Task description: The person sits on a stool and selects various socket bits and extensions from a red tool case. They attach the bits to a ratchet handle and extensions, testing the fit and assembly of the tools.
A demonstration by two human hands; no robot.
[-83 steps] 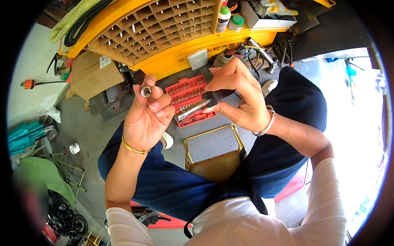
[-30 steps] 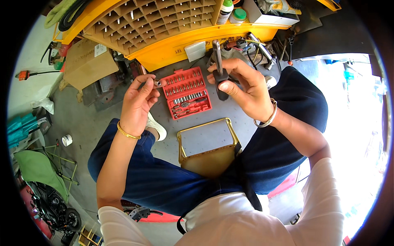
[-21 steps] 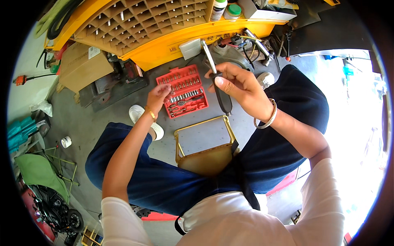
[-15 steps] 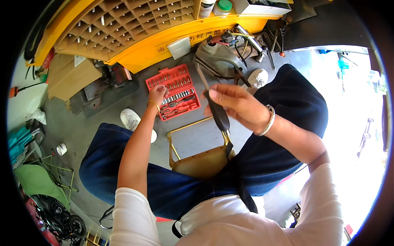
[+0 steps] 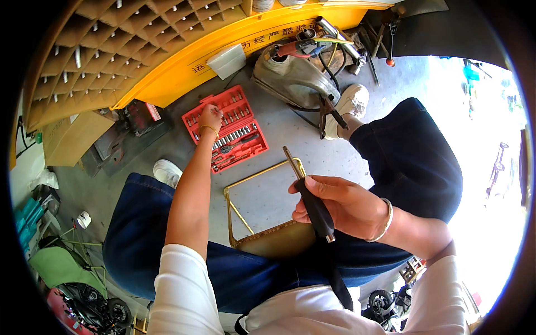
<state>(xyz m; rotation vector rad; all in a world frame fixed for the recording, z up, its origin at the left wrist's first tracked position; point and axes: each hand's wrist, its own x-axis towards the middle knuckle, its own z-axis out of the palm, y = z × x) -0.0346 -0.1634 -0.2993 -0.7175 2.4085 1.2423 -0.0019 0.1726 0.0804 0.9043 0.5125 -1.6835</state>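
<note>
A: Is any writing showing near the hands?

B: Yes, 1 row of dark printed characters is running along the yellow panel (image 5: 167,84), and a flat pale box (image 5: 228,60) is hiding part of that row.

A: How is the left arm lying?

B: It is pointing forward, almost straight, with a gold bangle (image 5: 208,132) circling the wrist. The left hand (image 5: 211,115) is bending down over the upper half of the red tool case (image 5: 262,148). Its fingers are bunching close together, low among the small bits; whether they are pinching anything, I cannot tell.

A: And the right?

B: That elbow is bending, and the forearm is angling in from the right. The right hand (image 5: 340,204) is closing around the black-handled driver (image 5: 318,212), its thumb pressing on top and its other fingers curling beneath. The metal shaft is slanting forward and left, while the butt end is pointing back toward the lap.

A: Where is the case sitting?

B: It is lying open on the floor between the 2 shoes, just beyond the gold-framed stool (image 5: 268,241). A row of silver sockets (image 5: 237,133) and 1 ratchet (image 5: 240,145) are filling its nearer half.
</note>
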